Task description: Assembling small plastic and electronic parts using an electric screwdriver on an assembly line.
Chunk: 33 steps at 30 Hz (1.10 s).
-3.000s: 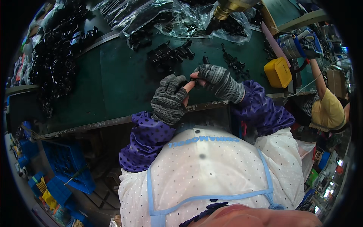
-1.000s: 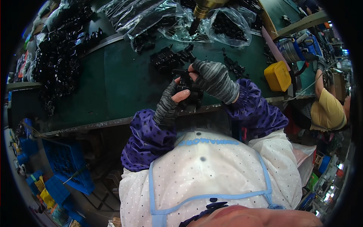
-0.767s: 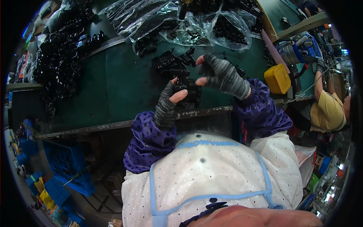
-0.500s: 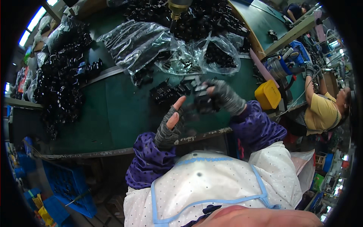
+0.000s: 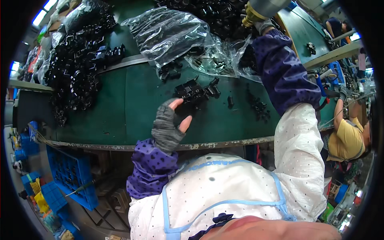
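Note:
My left hand [image 5: 166,124], in a grey fingerless glove, hovers over the green table with thumb and forefinger apart. Its fingertip lies at the edge of a black plastic part [image 5: 187,90]; whether they touch I cannot tell. Beside that part lies another dark piece [image 5: 213,89]. My right arm stretches far forward in its purple sleeve. The gloved right hand [image 5: 264,26] is at the far black parts, right by the brass-coloured tip of a hanging power tool [image 5: 249,18]. The tool and the sleeve hide its fingers.
Clear plastic bags [image 5: 172,36] lie across the middle of the table [image 5: 148,116]. A large heap of black parts [image 5: 76,76] lies on the left. Small black pieces [image 5: 259,107] are scattered at the right. A co-worker in yellow [image 5: 348,136] sits at the right.
My right hand has gone from beside the left hand to the far right; the dark part it held no longer shows. My left hand has shifted slightly left. The view has turned.

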Available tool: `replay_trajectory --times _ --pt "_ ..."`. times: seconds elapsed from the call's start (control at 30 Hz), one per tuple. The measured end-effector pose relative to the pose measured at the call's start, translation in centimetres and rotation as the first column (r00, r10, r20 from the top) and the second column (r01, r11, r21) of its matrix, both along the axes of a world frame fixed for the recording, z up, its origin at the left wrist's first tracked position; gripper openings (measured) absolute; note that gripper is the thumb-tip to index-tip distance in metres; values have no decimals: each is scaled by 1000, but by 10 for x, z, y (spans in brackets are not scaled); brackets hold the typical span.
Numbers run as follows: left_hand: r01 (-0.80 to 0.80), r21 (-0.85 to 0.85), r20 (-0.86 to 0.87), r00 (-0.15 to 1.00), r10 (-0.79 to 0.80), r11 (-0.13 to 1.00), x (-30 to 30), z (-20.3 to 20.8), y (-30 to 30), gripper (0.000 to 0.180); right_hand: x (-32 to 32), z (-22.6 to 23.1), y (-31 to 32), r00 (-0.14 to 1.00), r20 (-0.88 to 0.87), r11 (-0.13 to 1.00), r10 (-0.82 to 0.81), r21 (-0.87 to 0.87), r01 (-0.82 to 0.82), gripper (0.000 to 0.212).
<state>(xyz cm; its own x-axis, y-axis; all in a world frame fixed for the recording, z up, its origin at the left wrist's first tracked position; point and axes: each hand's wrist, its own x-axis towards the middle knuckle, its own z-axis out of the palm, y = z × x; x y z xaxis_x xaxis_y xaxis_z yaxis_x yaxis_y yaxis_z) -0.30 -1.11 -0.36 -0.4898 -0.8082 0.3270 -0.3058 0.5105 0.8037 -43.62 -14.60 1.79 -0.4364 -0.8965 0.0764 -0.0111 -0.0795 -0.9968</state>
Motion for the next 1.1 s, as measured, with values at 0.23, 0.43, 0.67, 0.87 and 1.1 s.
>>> replay_trajectory --times 0.23,0.43,0.67,0.87,1.1 --pt "5 -348 556 806 202 938 -61 -8 -20 81 104 31 88 663 -713 965 226 73 -250 25" --pt "35 -68 579 815 10 997 -55 -10 -39 74 145 -22 78 -276 -738 787 615 596 160 29" --pt "-62 -240 393 906 156 969 -14 -11 -17 70 147 -27 98 165 -895 905 415 424 23 28" --pt "23 -391 353 927 126 920 -21 -15 -6 70 189 15 172 642 -644 872 416 83 -482 19" --pt "49 -443 278 957 85 895 -26 -14 2 76 209 24 179 359 -864 803 353 83 -590 18"
